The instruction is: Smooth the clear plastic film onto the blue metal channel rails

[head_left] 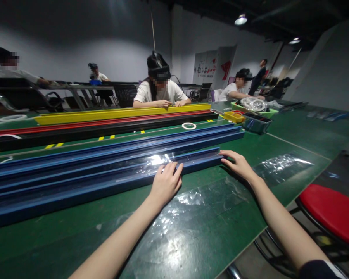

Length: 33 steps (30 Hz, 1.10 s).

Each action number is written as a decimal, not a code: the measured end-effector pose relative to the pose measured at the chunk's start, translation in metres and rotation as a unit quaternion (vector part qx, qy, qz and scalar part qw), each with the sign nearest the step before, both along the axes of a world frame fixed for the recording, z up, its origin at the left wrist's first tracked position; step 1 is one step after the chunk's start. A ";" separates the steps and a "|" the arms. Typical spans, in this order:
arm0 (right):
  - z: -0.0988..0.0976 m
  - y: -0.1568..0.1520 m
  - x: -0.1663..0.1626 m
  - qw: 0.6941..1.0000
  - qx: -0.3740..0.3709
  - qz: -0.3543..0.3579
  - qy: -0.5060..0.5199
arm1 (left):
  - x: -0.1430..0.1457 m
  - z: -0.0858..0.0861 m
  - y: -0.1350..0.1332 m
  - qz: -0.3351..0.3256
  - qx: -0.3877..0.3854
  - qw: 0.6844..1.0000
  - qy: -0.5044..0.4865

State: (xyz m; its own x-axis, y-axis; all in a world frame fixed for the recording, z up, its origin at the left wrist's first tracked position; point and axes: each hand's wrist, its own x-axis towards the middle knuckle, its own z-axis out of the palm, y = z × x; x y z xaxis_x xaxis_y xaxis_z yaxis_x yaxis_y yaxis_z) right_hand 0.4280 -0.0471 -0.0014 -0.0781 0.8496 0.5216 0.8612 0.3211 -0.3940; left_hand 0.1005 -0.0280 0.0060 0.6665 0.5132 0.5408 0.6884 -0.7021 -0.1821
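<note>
A long blue channel strip [128, 183] lies along the near side of the green table, its right end pointing away from me. My left hand [167, 180] rests on the near wall of this strip, fingers stretched over its edge and slightly apart. At the strip's right end, my right hand [235, 162] holds the corner between thumb and fingers. Clear, shiny film [157, 159] shows in the strip's groove beside my left fingertips. Behind it lies a second blue channel strip [110, 155], roughly parallel.
Clear plastic sheets [189, 213] lie on the green table [55, 240]. Yellow [119, 114] and black [104, 133] strips lie farther back, where a co-worker leans over. A white ring [189, 126], a grey bin [257, 123] and a red stool [334, 213] are nearby.
</note>
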 end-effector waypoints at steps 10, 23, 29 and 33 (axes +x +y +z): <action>-0.002 0.004 0.000 0.991 -0.040 -0.024 0.125 | -0.003 0.008 0.004 0.059 0.017 0.998 0.005; -0.007 0.010 0.006 0.985 -0.061 -0.025 0.159 | -0.005 0.009 0.008 0.059 -0.020 0.998 0.019; -0.008 0.012 0.008 0.981 -0.074 -0.043 0.174 | -0.006 0.011 0.009 0.061 -0.042 0.997 0.030; -0.005 0.009 0.007 0.982 -0.094 -0.056 0.157 | -0.007 0.011 0.010 0.062 -0.059 0.996 0.034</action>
